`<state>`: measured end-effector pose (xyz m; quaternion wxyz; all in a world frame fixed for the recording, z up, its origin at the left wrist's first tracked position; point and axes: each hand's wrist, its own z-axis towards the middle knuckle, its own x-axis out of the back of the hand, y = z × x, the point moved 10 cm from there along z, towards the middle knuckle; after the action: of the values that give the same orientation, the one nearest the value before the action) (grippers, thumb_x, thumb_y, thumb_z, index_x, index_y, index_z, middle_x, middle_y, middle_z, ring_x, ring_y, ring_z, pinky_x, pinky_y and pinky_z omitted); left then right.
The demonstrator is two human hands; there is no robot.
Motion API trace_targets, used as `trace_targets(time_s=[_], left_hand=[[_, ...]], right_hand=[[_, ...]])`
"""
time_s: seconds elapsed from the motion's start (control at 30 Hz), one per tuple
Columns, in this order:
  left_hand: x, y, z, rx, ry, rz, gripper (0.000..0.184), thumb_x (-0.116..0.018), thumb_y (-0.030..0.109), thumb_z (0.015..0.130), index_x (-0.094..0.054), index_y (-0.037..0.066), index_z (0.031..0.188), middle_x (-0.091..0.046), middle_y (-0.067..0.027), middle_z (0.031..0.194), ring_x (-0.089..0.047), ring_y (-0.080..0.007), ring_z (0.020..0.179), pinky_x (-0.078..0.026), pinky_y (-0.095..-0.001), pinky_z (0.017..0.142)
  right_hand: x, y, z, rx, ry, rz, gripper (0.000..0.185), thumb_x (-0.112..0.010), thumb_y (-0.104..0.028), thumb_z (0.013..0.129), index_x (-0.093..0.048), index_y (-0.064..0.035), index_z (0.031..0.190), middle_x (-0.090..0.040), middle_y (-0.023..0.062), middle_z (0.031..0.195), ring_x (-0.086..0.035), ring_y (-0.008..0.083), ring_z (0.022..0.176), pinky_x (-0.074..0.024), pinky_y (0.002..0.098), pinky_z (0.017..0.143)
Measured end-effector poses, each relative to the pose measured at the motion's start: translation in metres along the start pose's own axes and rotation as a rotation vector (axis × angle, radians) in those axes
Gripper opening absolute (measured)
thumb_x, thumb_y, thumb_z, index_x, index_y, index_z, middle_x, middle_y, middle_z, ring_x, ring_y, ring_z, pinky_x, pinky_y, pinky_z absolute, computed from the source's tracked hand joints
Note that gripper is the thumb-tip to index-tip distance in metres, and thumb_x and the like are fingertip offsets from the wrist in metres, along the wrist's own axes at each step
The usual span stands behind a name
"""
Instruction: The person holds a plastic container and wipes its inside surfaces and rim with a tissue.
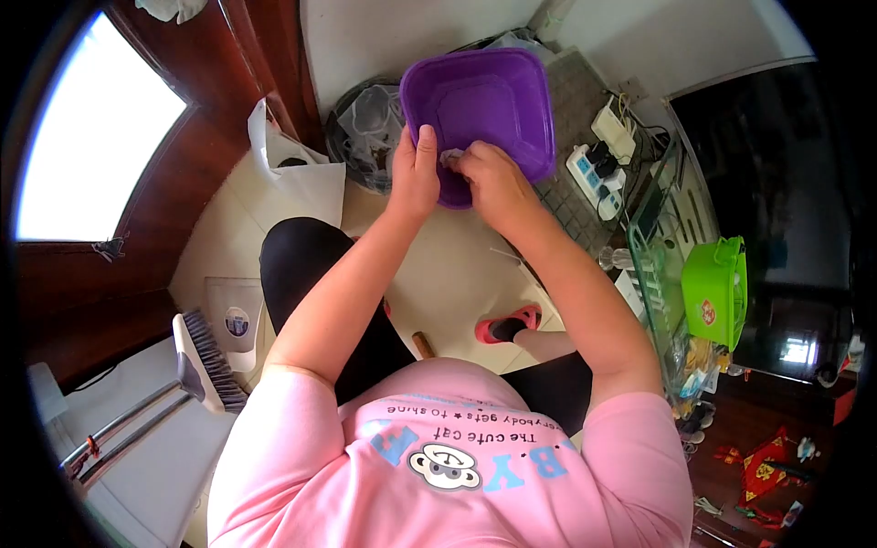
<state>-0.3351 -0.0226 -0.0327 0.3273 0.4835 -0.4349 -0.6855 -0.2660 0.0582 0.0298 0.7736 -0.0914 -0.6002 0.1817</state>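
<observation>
Wears a pink shirt (548,511) with printed letters and a cartoon face, nearest to the camera and on the near side of the purple basin (480,100). Has dark trousers (301,256) on the legs, also nearer than the basin. Reaches with both bare arms to this same basin, in front of the body, with its opening toward the camera. Clasps the near left side of the basin with the left hand (416,178), thumb upward along the wall. Pinches with the right hand (496,183), at the near side of the basin, a small whitish thing (450,158), too much covered by the fingers to name exactly. Has further, to the right of the basin and nearer, a green bucket (715,292); to the left and nearer, a broom (206,361); below the basin and slightly right, a red shoe (532,317) on the pale floor (438,274); just right of the basin, a white power strip (585,178) with plugs; at its left, partly hidden by it, a bin (336,142) with plastic bags.
</observation>
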Motion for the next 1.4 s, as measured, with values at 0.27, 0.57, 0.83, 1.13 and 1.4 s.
trace_targets(time_s=[0.27,0.57,0.83,1.13,1.4], left_hand=[[-0.002,0.003,-0.001,-0.017,-0.018,-0.033,0.046,-0.041,0.038,0.101,-0.05,-0.002,0.121,-0.059,-0.0079,0.108,-0.053,-0.0147,0.098,-0.042,-0.0292,0.088],[-0.002,0.002,-0.002,-0.017,-0.031,0.0,0.047,-0.041,0.038,0.101,-0.049,-0.003,0.123,-0.059,-0.0097,0.111,-0.053,-0.0163,0.101,-0.042,-0.0301,0.091],[-0.009,0.003,-0.002,0.022,-0.083,-0.02,0.049,-0.042,0.036,0.101,-0.044,-0.004,0.13,-0.056,-0.0112,0.12,-0.051,-0.0173,0.109,-0.039,-0.0299,0.097],[-0.011,0.01,-0.001,0.006,-0.088,-0.037,0.05,-0.042,0.036,0.101,-0.043,-0.003,0.133,-0.055,-0.011,0.124,-0.049,-0.0173,0.112,-0.038,-0.0296,0.098],[-0.01,0.008,-0.001,0.001,-0.084,-0.028,0.048,-0.043,0.034,0.102,-0.043,-0.002,0.133,-0.055,-0.0102,0.122,-0.05,-0.0168,0.111,-0.038,-0.0294,0.098]], right_hand=[[-0.002,0.001,-0.003,-0.015,-0.025,-0.011,0.028,-0.051,-0.003,0.081,-0.068,-0.0058,0.102,-0.059,0.0151,0.089,-0.058,0.0346,0.091,-0.0474,0.0428,0.081],[0.009,-0.003,-0.003,0.026,0.024,-0.009,0.02,-0.058,0.005,0.074,-0.068,-0.0021,0.09,-0.059,0.0141,0.082,-0.059,0.0342,0.082,-0.0484,0.0409,0.074],[0.024,0.027,-0.006,-0.063,-0.031,0.087,0.017,-0.058,0.007,0.076,-0.066,-0.0024,0.088,-0.059,0.0116,0.083,-0.06,0.0288,0.084,-0.0482,0.0349,0.075],[0.043,0.104,-0.037,-0.705,0.21,1.079,0.011,-0.053,-0.011,0.096,-0.058,-0.0048,0.104,-0.063,0.0023,0.097,-0.06,0.0099,0.086,-0.0486,0.0264,0.079],[0.03,0.108,-0.025,-0.579,0.142,0.603,0.006,-0.057,0.0,0.088,-0.063,-0.0015,0.091,-0.065,0.0053,0.085,-0.062,0.015,0.078,-0.0473,0.0269,0.07]])
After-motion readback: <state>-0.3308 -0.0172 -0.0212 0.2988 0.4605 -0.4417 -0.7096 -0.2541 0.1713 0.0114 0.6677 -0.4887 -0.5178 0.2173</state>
